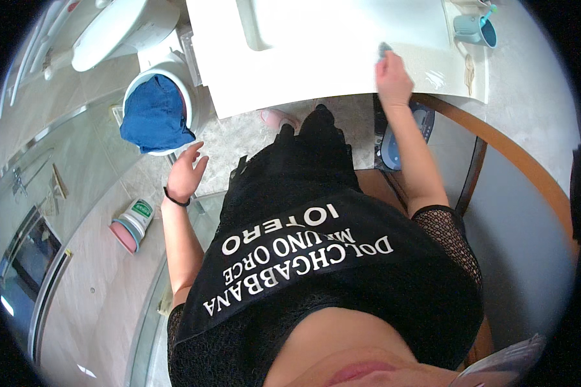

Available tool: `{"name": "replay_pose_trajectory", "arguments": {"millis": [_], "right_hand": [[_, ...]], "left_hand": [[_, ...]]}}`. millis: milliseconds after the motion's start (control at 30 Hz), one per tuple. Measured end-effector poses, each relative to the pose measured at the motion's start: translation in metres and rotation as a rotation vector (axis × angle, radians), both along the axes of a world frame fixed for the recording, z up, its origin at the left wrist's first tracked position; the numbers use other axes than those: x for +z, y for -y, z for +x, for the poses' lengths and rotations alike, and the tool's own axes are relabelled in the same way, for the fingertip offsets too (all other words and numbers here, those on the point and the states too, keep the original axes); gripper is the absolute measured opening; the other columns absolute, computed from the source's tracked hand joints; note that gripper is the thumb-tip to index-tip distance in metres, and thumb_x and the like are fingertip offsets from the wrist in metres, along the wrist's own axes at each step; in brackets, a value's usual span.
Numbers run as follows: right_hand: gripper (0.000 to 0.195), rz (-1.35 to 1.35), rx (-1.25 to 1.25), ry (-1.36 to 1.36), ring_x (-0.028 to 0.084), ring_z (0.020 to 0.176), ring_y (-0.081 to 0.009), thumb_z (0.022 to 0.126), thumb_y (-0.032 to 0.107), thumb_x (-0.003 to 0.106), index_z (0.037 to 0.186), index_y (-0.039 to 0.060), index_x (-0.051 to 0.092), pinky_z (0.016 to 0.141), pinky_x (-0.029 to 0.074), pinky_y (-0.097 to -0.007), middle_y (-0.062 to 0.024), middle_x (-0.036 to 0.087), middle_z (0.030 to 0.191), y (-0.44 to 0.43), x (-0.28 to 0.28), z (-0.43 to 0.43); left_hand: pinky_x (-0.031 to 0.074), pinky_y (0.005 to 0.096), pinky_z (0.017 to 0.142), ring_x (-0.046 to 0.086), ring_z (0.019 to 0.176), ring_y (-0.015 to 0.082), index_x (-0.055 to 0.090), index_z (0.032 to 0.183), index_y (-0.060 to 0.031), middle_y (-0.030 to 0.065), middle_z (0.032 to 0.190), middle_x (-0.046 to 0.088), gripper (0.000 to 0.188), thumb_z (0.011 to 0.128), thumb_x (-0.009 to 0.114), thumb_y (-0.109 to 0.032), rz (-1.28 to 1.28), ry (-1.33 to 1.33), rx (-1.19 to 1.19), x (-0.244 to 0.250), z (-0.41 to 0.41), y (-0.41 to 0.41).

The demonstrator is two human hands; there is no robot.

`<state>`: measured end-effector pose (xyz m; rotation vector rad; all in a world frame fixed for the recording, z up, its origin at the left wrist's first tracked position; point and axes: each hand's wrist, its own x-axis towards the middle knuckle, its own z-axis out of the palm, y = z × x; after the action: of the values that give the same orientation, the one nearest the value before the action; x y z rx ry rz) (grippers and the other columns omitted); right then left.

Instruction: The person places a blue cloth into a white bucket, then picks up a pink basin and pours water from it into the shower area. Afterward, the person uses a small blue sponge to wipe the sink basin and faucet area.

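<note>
My left hand [186, 174], with a black band at the wrist, hangs in the air with its fingers apart and nothing in it. Just beyond its fingertips, dark blue cloth [156, 113] is draped over the mouth of a white bucket [190, 92]. My right hand [393, 82] is over the front part of a white washbasin counter [290, 72], closed around a small grey-green object [384, 48]. Most of that object is hidden by my fingers, so I cannot tell what it is. Glare washes out much of the counter.
A grey-blue cup [474, 30] holding a turquoise toothbrush stands at the counter's right end. A white toilet [111, 34] is at the upper left. Stacked basins [126, 234] lie beyond the glass panel [155, 290]. An orange-brown door edge [513, 159] curves along my right, near a blue slipper [392, 145].
</note>
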<state>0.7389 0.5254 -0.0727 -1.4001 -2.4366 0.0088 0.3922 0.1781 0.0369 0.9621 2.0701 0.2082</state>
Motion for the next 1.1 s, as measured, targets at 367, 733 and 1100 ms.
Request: {"name": "replay_pose_trajectory", "arguments": {"millis": [367,733,1100], "right_hand": [[0.025,-0.759,-0.015,-0.518,0.064,0.079,-0.0211,0.095,0.025,0.045,0.111,0.0077,0.053,0.06,0.052,-0.0326,-0.0118,0.064,0.096,0.075,0.023,-0.143],[0.02,-1.12,0.075,-0.953,0.059,0.076,-0.0096,0.093,0.019,0.055,0.104,0.0022,0.058,0.058,0.05,-0.0236,-0.0045,0.063,0.092,0.046,0.026,-0.101],[0.015,-0.138,1.071,0.102,0.062,0.071,-0.0164,0.082,0.017,0.059,0.097,0.015,0.059,0.054,0.051,-0.0273,-0.0021,0.058,0.087,0.058,0.026,-0.08]], "left_hand": [[0.049,0.0378,0.082,0.062,0.094,0.0307,0.055,0.121,-0.0076,0.0197,0.102,0.063,0.039,0.084,0.064,-0.016,0.088,-0.029,-0.04,0.004,-0.031,0.002],[0.049,0.0368,0.083,0.062,0.095,0.0306,0.054,0.122,-0.0052,0.0197,0.105,0.062,0.041,0.084,0.064,-0.017,0.074,0.023,-0.067,-0.003,-0.035,-0.002],[0.05,0.0352,0.081,0.064,0.094,0.0271,0.056,0.122,-0.0082,0.0171,0.104,0.064,0.039,0.085,0.064,-0.019,0.086,-0.003,-0.055,-0.01,-0.027,0.011]]}}
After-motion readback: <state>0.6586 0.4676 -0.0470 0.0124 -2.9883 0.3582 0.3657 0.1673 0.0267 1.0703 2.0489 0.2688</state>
